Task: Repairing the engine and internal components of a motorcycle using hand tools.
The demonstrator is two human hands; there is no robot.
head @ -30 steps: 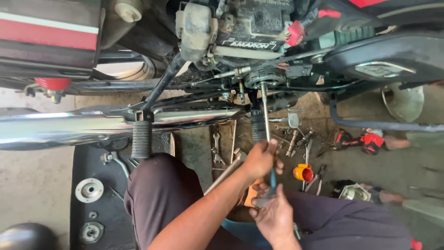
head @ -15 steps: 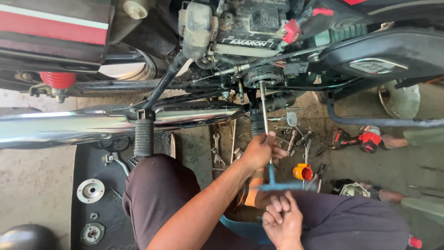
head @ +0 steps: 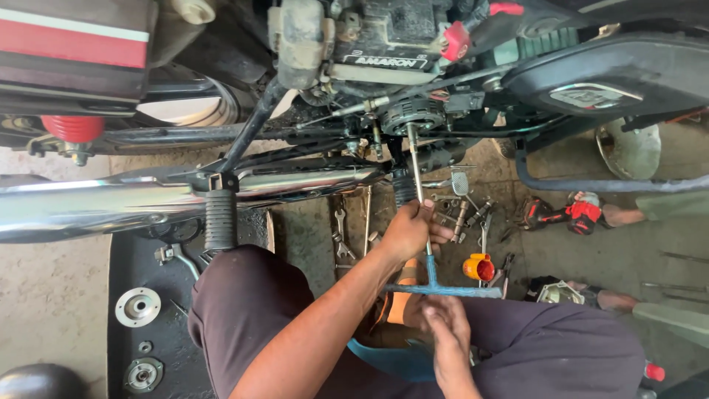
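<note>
Beneath one motorcycle [head: 384, 81], left hand [head: 408, 230] fingers grip one T-handle wrench [head: 430, 275]; right hand [head: 445, 325] fingers curl loosely below its crossbar.

Concrete floor [head: 52, 303], scattered spanners [head: 341, 229], black mat [head: 148, 273]

The wrench [head: 423, 222] tip disappears into the engine [head: 413, 118], so no telling what it's on. Left hand [head: 410, 229] covers part of the shaft.
</note>
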